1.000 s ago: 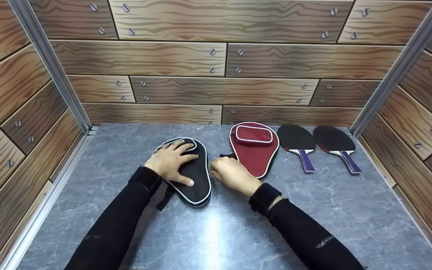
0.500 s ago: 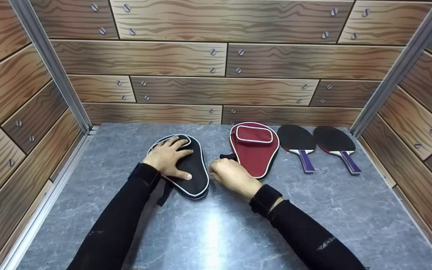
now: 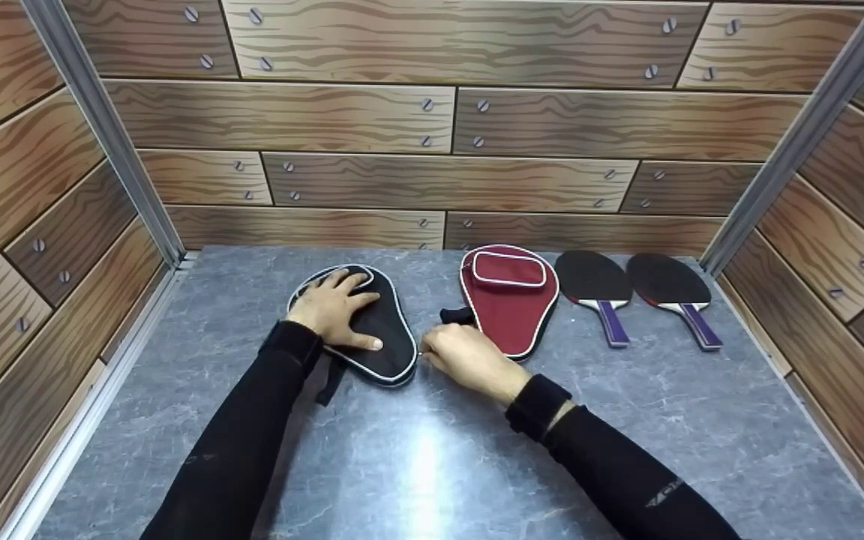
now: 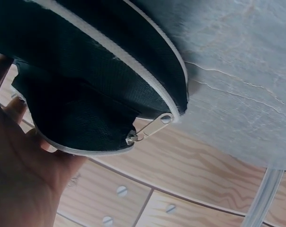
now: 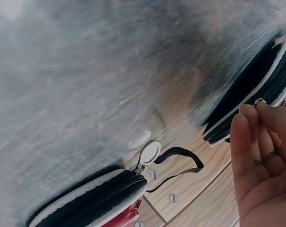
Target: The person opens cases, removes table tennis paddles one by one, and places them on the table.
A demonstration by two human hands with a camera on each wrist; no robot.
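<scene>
A black table tennis bat case (image 3: 394,349) with white piping lies flat, its narrow end turned toward me. My left hand (image 3: 334,311) rests on its broad end with fingers spread across the small pocket. In the left wrist view, the pocket's metal zipper pull (image 4: 152,125) hangs beside its edge. At the case's right side, my right hand (image 3: 473,360) pinches a small metal zipper pull (image 5: 259,100) between thumb and forefinger, the other fingers curled in the head view. A dark strap (image 3: 331,384) sticks out from the case's left side.
Just right of my right hand lies a red bat case (image 3: 511,315) with a black strap loop (image 3: 456,315). Farther right are two black-faced bats, a nearer one (image 3: 593,276) and an outer one (image 3: 668,279), with purple handles. Wood-patterned walls (image 3: 447,120) enclose the grey table.
The black case has slid away from me and slightly left under my left hand, turning a little. My right hand has come slightly toward me along the case's edge.
</scene>
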